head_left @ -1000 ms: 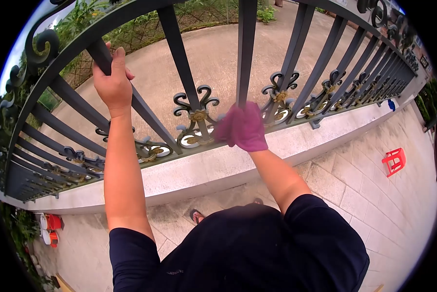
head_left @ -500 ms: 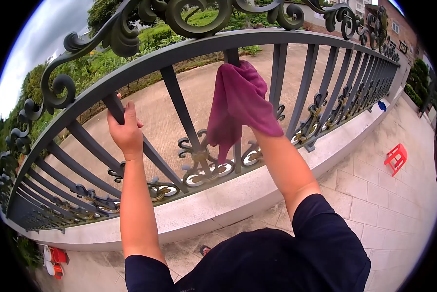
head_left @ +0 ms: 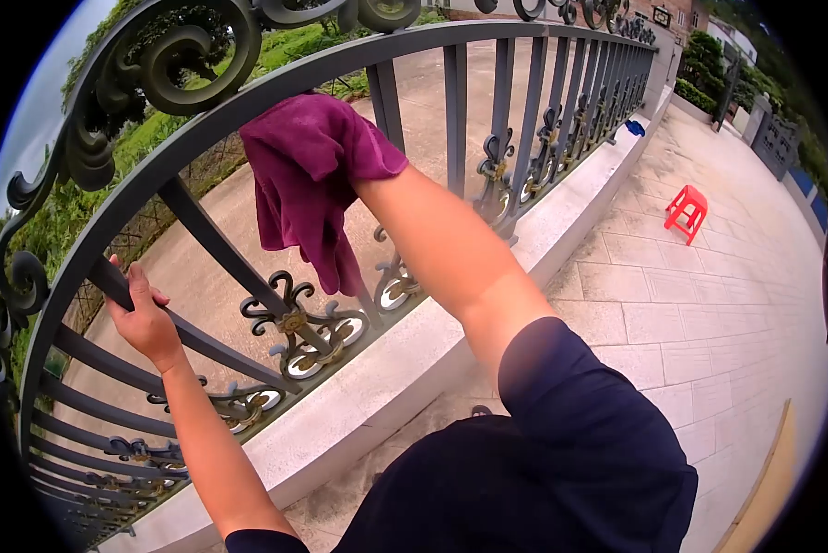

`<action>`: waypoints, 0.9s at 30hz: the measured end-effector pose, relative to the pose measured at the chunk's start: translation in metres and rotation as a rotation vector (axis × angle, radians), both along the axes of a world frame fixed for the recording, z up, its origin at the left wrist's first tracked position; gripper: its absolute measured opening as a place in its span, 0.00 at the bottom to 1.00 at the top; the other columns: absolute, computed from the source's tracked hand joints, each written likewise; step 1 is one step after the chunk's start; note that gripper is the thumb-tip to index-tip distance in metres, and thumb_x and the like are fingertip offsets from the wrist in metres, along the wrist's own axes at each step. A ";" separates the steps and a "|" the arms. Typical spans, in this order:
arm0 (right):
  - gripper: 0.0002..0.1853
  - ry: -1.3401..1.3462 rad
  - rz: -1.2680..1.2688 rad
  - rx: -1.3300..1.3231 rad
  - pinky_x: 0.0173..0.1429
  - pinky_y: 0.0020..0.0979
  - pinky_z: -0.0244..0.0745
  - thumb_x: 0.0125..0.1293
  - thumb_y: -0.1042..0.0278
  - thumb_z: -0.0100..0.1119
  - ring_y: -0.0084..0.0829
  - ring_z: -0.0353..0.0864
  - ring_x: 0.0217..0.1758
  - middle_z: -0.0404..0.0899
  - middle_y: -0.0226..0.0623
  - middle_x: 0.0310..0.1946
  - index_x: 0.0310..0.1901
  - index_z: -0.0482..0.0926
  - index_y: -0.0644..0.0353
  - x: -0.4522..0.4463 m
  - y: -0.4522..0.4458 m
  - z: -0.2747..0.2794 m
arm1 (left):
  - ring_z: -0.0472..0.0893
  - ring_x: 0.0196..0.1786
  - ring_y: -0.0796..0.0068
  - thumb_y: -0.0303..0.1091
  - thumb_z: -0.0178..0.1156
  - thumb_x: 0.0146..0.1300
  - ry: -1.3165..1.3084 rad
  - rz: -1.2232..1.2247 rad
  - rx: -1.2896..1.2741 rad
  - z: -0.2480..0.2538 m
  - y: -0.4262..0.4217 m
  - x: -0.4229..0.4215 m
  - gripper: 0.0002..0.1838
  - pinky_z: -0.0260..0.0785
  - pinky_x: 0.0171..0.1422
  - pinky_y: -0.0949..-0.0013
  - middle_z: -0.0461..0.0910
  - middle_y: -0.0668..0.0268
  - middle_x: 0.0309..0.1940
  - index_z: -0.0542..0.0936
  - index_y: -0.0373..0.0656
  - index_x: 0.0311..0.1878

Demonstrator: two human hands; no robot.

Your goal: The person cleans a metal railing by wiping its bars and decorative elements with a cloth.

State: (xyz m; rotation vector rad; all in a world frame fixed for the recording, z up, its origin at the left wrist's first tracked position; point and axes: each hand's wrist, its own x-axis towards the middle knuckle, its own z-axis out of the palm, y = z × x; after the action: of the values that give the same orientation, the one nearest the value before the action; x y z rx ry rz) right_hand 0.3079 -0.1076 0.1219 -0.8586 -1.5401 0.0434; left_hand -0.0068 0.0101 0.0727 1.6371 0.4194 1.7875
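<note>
Left hand [head_left: 142, 318] is clamped around an upright bar [head_left: 220, 344] of the dark grey railing [head_left: 455, 115], thumb pointing upward. Right hand is hidden beneath a purple cloth [head_left: 308, 175]; whether its fingers are apart or together cannot be told. The cloth is draped over that hand just below the curved top rail [head_left: 414, 41], its loose end hanging in front of another bar, whose lower part shows beneath. Contact between cloth and metal cannot be confirmed. One further bar [head_left: 211, 232] stands between the two hands, with scrollwork [head_left: 294, 323] near its base. Below the railing runs a pale ledge [head_left: 377, 382]. A red stool [head_left: 687, 207] stands on the paved floor [head_left: 649, 318], well apart from both hands. A blue item [head_left: 634, 128], too small to identify, lies toward the ledge's far end.
</note>
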 end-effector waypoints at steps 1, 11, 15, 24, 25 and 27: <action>0.12 -0.002 -0.051 -0.003 0.51 0.34 0.81 0.60 0.72 0.70 0.33 0.83 0.42 0.86 0.41 0.39 0.46 0.85 0.60 0.001 0.005 -0.003 | 0.69 0.24 0.84 0.35 0.65 0.76 -0.010 -0.003 0.003 0.003 -0.004 0.003 0.21 0.63 0.31 0.77 0.78 0.70 0.36 0.76 0.37 0.67; 0.08 -0.123 -0.651 -0.018 0.37 0.35 0.76 0.66 0.64 0.69 0.36 0.80 0.31 0.80 0.37 0.29 0.41 0.79 0.55 -0.076 -0.071 0.003 | 0.69 0.25 0.84 0.37 0.64 0.77 0.039 -0.011 0.008 0.000 0.002 -0.002 0.23 0.63 0.33 0.77 0.76 0.69 0.33 0.75 0.37 0.69; 0.10 0.405 -0.517 -0.322 0.31 0.31 0.71 0.72 0.58 0.66 0.29 0.79 0.29 0.77 0.31 0.25 0.39 0.75 0.50 -0.078 -0.068 -0.041 | 0.69 0.24 0.84 0.36 0.63 0.77 0.018 -0.006 0.011 0.003 -0.005 0.001 0.22 0.63 0.32 0.77 0.77 0.69 0.34 0.75 0.39 0.69; 0.12 0.886 -0.091 -0.727 0.22 0.31 0.75 0.77 0.57 0.57 0.27 0.79 0.19 0.80 0.37 0.22 0.44 0.70 0.57 -0.100 -0.108 -0.130 | 0.69 0.24 0.84 0.35 0.63 0.77 -0.008 -0.018 0.004 0.003 -0.005 0.002 0.22 0.61 0.32 0.78 0.78 0.69 0.37 0.74 0.37 0.69; 0.10 0.836 -0.132 -0.759 0.25 0.31 0.77 0.76 0.61 0.56 0.27 0.81 0.21 0.83 0.38 0.24 0.46 0.73 0.59 -0.101 -0.113 -0.133 | 0.69 0.24 0.84 0.36 0.63 0.77 0.020 -0.017 0.008 0.002 -0.003 -0.001 0.23 0.61 0.32 0.78 0.78 0.70 0.36 0.74 0.36 0.69; 0.10 0.870 -0.224 -0.680 0.27 0.29 0.77 0.75 0.62 0.57 0.25 0.83 0.24 0.86 0.38 0.27 0.44 0.76 0.61 -0.113 -0.112 -0.149 | 0.69 0.25 0.84 0.39 0.64 0.77 0.001 0.010 0.014 0.004 -0.007 0.003 0.23 0.62 0.32 0.77 0.76 0.70 0.34 0.75 0.38 0.68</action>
State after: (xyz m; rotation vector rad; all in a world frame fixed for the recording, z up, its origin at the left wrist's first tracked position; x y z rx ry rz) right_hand 0.1953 -0.2193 -0.0276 -1.3085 -0.5837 0.7155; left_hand -0.0043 0.0027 0.0764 1.6484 0.4172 1.8005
